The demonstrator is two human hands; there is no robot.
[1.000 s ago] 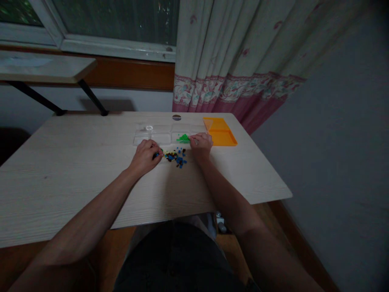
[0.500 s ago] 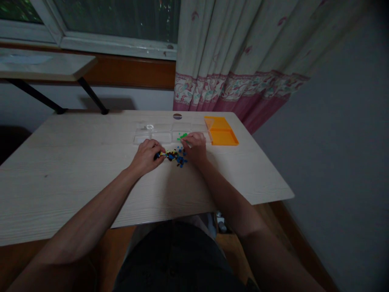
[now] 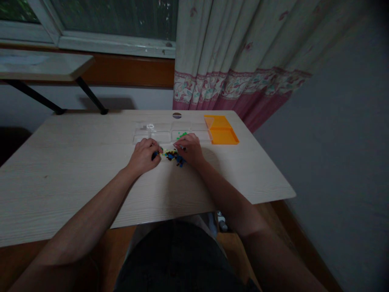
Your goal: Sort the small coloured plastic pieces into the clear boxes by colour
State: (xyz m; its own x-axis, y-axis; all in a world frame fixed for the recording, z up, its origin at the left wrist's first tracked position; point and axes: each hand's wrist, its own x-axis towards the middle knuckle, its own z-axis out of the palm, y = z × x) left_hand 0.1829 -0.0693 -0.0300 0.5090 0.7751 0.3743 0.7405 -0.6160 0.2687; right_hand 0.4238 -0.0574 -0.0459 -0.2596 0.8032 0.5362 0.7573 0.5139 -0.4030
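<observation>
A small pile of mixed coloured pieces [image 3: 173, 155], blue, dark and yellow, lies on the pale wooden table [image 3: 75, 170]. My left hand [image 3: 142, 156] rests at the pile's left edge with fingers curled on a blue piece. My right hand [image 3: 189, 148] sits on the pile's right side, fingers pinched together over the pieces; what they hold is too small to make out. Just behind the hands stands a clear compartment tray [image 3: 152, 134]; one of its compartments holds green pieces [image 3: 181, 135].
An orange lid [image 3: 221, 130] lies to the right of the clear tray. A small dark round disc [image 3: 176, 115] sits at the table's far edge. A second table [image 3: 42, 67] stands at the back left under the window; a curtain [image 3: 231, 52] hangs behind.
My right hand has come back from the compartment with green pieces down to the pile of mixed pieces. My left hand has stayed at the pile's left edge.
</observation>
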